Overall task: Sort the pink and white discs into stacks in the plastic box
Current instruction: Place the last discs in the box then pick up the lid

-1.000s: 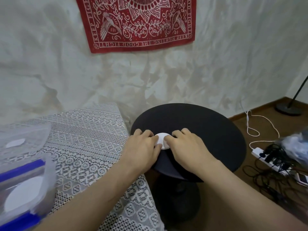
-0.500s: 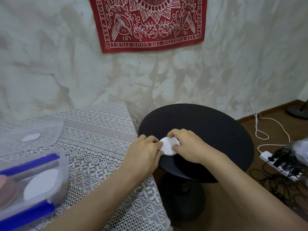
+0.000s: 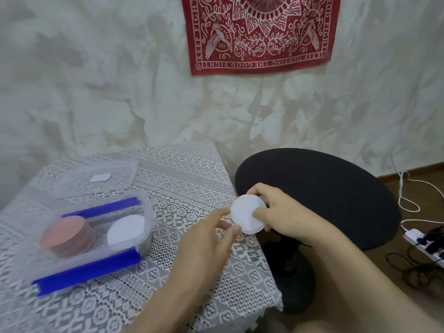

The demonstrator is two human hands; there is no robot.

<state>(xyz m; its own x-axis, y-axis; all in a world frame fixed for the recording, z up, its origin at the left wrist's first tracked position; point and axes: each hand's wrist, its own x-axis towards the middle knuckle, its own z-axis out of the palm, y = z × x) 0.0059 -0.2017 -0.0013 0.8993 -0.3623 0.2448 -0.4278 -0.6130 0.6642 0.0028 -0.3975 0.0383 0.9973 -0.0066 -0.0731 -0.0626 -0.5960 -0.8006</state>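
My right hand [image 3: 280, 213] grips a small stack of white discs [image 3: 246, 216], lifted above the gap between the black stool and the table's right edge. My left hand [image 3: 206, 239] hovers just left of the stack, blurred, fingers apart and fingertips close to the stack's rim; whether they touch it I cannot tell. The clear plastic box [image 3: 144, 239] with blue clip edges sits on the lace tablecloth at the left. Inside it lie a leaning stack of pink discs [image 3: 68, 234] and, to their right, a white disc [image 3: 126, 229].
The box's clear lid [image 3: 113, 179] lies behind the box on the lace-covered table [image 3: 187, 179]. A round black stool [image 3: 331, 195] stands to the right. A power strip [image 3: 425, 246] and cables lie on the floor at the far right. A red banner [image 3: 259, 32] hangs on the wall.
The white discs have been lifted off the stool and carried left toward the table. My left hand has let go of them and opened. The view has turned left, bringing the box into sight.
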